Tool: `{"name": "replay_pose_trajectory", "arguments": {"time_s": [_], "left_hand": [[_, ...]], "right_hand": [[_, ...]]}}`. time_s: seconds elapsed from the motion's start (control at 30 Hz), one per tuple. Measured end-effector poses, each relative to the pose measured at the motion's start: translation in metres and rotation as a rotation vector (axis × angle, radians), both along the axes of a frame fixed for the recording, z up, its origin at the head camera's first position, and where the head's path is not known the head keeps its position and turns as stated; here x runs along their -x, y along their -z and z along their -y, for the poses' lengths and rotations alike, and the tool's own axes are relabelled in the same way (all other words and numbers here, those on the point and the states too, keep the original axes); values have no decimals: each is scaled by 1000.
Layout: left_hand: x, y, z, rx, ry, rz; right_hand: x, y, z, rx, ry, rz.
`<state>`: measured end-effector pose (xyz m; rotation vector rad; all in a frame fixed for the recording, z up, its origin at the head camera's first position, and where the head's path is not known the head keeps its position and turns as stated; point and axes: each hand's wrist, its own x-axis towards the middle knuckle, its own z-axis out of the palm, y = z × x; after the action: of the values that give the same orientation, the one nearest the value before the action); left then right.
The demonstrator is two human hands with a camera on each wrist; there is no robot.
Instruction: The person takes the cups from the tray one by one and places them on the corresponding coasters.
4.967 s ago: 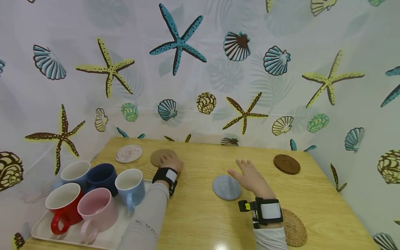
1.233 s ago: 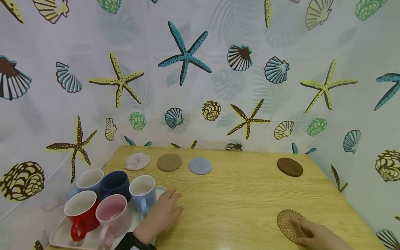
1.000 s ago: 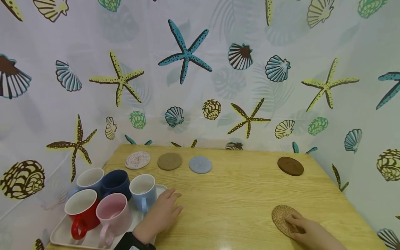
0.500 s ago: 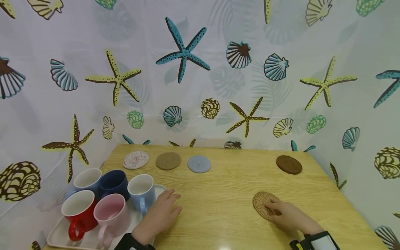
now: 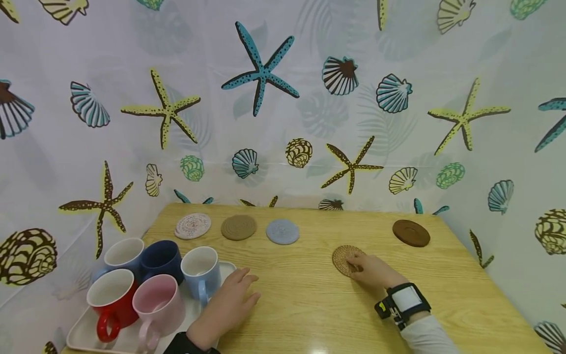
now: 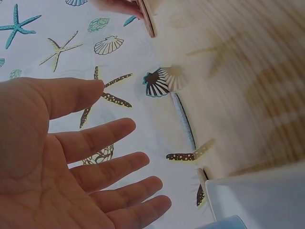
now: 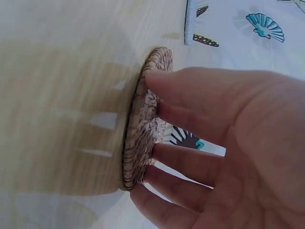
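My right hand holds a round woven wicker coaster by its near right part, low over the wooden table right of centre. In the right wrist view the thumb lies at one side of the coaster and the other fingertips sit along its face and edge. My left hand holds nothing; its fingers are spread and relaxed, palm showing in the left wrist view, beside the light blue mug. Along the back lie a speckled white coaster, a tan coaster and a grey-blue coaster.
A white tray at the left carries several mugs, among them a red mug, a pink mug and a dark blue mug. A dark brown wooden coaster lies at the back right. A patterned curtain encloses the table.
The grey-blue coaster has gone from mid-table to the back row. My right hand has brought the wicker coaster from the front right toward the back middle. The left hand drew back beside the tray.
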<state>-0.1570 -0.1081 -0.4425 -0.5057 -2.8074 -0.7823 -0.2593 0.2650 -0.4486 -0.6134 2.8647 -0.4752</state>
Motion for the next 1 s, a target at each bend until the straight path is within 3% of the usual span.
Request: {"name": "replay_pose_trajectory", "arguments": {"time_s": [0.2, 0.47, 0.77, 1.0], "left_hand": [[-2, -4, 0, 9, 8, 19], [-7, -12, -2, 10, 42, -24], [-8, -10, -4, 16, 51, -62], [-8, -10, -4, 2, 44, -48]], "right_hand": [[29, -1, 23, -16, 12, 16], [63, 3, 44, -70, -11, -40], [83, 12, 46, -72, 18, -75], [84, 9, 36, -7, 50, -74]]}}
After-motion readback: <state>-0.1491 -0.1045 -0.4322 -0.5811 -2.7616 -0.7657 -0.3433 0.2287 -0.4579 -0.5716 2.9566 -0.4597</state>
